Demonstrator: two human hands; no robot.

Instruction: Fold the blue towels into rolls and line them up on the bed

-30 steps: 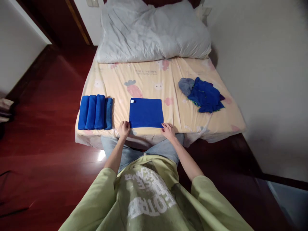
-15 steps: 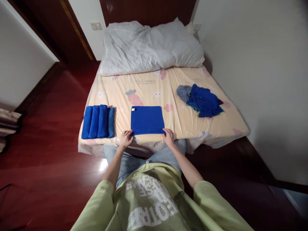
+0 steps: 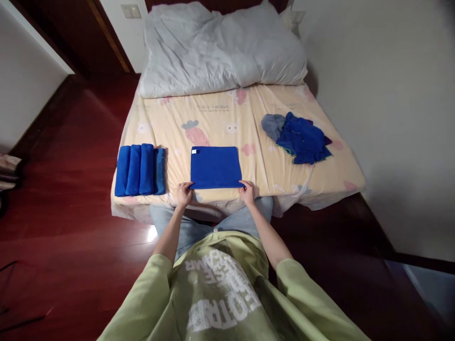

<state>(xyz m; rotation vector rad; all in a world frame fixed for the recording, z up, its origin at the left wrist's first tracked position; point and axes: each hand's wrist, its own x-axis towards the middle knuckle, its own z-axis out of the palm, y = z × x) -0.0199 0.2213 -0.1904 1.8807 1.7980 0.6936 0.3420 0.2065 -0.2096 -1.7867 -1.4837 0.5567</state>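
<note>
A blue towel point(image 3: 215, 166) lies flat as a rectangle on the bed, with a small white label at its far left corner. My left hand point(image 3: 184, 193) pinches its near left corner. At the near right corner, my right hand point(image 3: 247, 192) grips the same towel, thumb and fingers closed on the edge. Left of it, several rolled blue towels point(image 3: 135, 170) lie side by side, the rightmost one a duller blue.
The bed point(image 3: 170, 128) has a pale yellow sheet with carrot prints. A white quilt point(image 3: 220, 52) is heaped at its head. Crumpled blue and grey clothes point(image 3: 302, 139) lie on the right. Walls stand at the right and behind; a dark red floor point(image 3: 71, 189) is at the left.
The camera view has tilted down slightly, so everything sits higher in the picture. Both hands stay at the towel's near corners; its near edge looks slightly turned up.
</note>
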